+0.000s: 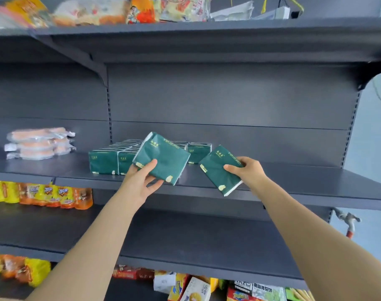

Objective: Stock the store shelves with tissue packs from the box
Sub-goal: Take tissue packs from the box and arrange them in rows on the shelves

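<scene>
My left hand [141, 181] grips a dark green tissue pack [163, 158] by its lower edge, tilted, above the front of the grey middle shelf [293, 181]. My right hand [247, 170] holds a second green tissue pack [217, 172] by its right side, also tilted, over the shelf's front edge. Behind them, rows of the same green tissue packs [108, 160] stand on the shelf, and more of these tissue packs [199, 152] stand between my hands. The box is not in view.
Clear-wrapped sausage packs [39, 144] are stacked at the shelf's left. Orange and yellow snack bags [43, 195] hang on the shelf below. Snack bags [87, 14] lie on the top shelf. Boxed goods [196, 287] fill the bottom shelf. A tap [348, 220] juts out at right.
</scene>
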`<state>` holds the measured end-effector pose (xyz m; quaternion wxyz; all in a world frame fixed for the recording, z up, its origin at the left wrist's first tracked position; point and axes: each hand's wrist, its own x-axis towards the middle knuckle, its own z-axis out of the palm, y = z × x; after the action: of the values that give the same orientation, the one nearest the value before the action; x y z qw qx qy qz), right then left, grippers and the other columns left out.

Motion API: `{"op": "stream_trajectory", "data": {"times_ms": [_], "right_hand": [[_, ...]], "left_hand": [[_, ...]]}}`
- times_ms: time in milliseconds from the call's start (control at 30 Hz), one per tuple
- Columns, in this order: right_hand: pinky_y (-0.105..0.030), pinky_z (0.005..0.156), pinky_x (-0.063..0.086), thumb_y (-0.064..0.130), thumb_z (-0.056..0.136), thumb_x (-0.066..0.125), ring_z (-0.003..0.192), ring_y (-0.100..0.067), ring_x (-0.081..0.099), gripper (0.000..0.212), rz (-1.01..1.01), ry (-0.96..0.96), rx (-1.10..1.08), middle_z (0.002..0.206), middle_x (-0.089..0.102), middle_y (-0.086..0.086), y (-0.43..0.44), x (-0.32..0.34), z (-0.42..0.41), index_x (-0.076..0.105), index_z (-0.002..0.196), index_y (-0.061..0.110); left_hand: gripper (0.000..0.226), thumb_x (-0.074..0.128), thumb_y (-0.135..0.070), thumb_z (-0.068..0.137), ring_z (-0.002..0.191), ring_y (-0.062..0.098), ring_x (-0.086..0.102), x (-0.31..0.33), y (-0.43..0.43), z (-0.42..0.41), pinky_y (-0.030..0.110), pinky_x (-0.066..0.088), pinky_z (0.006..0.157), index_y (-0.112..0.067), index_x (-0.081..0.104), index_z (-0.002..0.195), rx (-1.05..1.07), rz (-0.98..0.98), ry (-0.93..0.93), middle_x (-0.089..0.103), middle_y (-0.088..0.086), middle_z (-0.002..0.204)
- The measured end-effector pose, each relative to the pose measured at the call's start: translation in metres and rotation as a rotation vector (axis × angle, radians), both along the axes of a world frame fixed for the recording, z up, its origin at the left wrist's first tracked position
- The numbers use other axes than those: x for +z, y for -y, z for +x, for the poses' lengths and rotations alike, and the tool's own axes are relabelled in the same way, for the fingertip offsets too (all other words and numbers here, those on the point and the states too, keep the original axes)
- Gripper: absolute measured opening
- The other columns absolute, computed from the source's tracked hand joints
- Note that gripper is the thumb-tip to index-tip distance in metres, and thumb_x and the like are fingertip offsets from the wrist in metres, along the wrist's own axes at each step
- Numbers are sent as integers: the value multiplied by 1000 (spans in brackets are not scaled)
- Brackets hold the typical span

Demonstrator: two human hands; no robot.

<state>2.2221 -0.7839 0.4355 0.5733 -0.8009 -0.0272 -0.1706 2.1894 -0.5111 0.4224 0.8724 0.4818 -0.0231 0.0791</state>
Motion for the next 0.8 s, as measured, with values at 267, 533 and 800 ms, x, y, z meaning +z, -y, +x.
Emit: {"op": "stream_trajectory", "data": {"times_ms": [267, 533, 800], "right_hand": [[-30, 83, 49, 21, 75, 78, 96, -17, 60, 48, -262, 32, -124, 107, 62, 2, -39, 30, 77, 56, 116, 13], [-24, 77, 42, 27, 77, 76, 94, -17, 53, 52, -535, 6, -205, 115, 60, -3, -57, 30, 158, 53, 120, 12], [-28, 87, 44, 34, 77, 74, 111, -18, 48, 48, -760, 24, -241, 115, 60, 1, -47, 15, 241, 57, 119, 22]], "left_hand": [[37, 66, -3, 84, 99, 22, 65, 49, -27, 78, 32, 57, 69, -11, 51, 118, -54, 95, 93, 64, 7, 115], [39, 69, -6, 83, 100, 26, 65, 72, -40, 151, 34, 56, 72, -5, 49, 117, -57, 166, 106, 64, 13, 115], [37, 67, -6, 84, 96, 23, 67, 64, -40, 207, 34, 54, 78, -3, 51, 117, -48, 139, 100, 66, 11, 112]]}}
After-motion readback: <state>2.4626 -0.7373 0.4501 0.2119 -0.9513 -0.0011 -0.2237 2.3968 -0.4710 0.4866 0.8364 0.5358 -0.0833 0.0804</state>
